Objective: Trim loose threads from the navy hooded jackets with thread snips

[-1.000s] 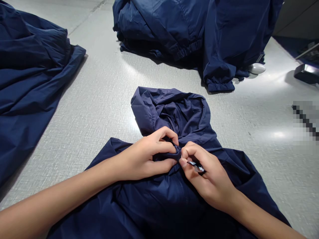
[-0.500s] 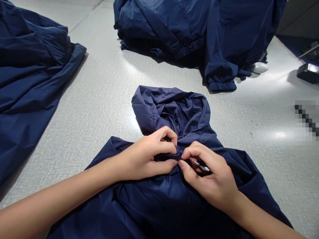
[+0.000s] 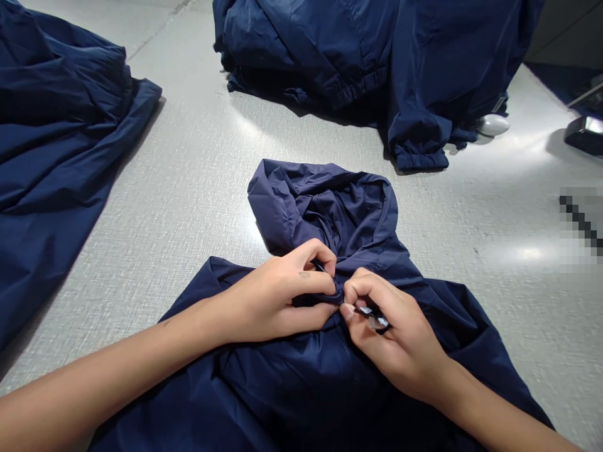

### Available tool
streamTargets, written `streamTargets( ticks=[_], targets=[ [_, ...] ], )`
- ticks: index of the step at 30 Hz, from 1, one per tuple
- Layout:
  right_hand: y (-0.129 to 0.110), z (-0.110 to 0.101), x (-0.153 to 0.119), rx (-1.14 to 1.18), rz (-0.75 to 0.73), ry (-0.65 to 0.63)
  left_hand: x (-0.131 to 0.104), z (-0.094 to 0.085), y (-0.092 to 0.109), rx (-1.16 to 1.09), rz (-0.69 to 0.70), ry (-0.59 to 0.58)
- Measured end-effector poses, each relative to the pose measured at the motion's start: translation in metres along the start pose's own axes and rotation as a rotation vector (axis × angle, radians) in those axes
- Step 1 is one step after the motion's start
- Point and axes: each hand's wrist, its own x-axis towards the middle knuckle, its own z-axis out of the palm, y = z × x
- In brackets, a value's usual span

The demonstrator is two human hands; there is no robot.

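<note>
A navy jacket [image 3: 301, 389] lies spread in front of me, its hood [image 3: 330, 207] pointing away and showing its lining. My left hand [image 3: 296, 292] pinches the cloth at the neck, just below the hood. Beside it, fingertips nearly touching, my right hand [image 3: 391, 326] is closed at the same spot. A small shiny metal tool [image 3: 374, 316], perhaps snips, lies within the curled fingers of my right hand. What its fingertips pinch is too small to make out.
More navy garments [image 3: 306, 50] are piled at the back, and another navy garment [image 3: 61, 144] covers the left side. A white rounded object [image 3: 493, 125] pokes out by the pile. A dark object [image 3: 584, 134] stands at the right edge of the grey table [image 3: 179, 176].
My right fingers have shifted slightly, and the metal tool in them has turned and shows more. My left hand stays at the neck. The view has moved a little.
</note>
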Motion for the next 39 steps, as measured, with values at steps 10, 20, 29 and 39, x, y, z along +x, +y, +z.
streamTargets(
  ticks=[10,20,29,39],
  targets=[
    [-0.0003,0.0002,0.0004,-0.018,0.001,0.076,0.001,0.0001,-0.0001,-0.025,-0.035,0.008],
    [-0.0013,-0.0012,-0.0001,-0.036,-0.008,0.124,0.0034,-0.0038,0.002,-0.063,-0.048,0.029],
    [-0.0033,0.0017,0.0027,-0.06,-0.034,0.143,0.0024,-0.0023,0.0002,-0.055,-0.017,0.027],
    [-0.0024,0.0,0.0019,0.005,0.09,0.366,0.0003,0.0021,0.0027,0.084,-0.047,0.149]
  ],
)
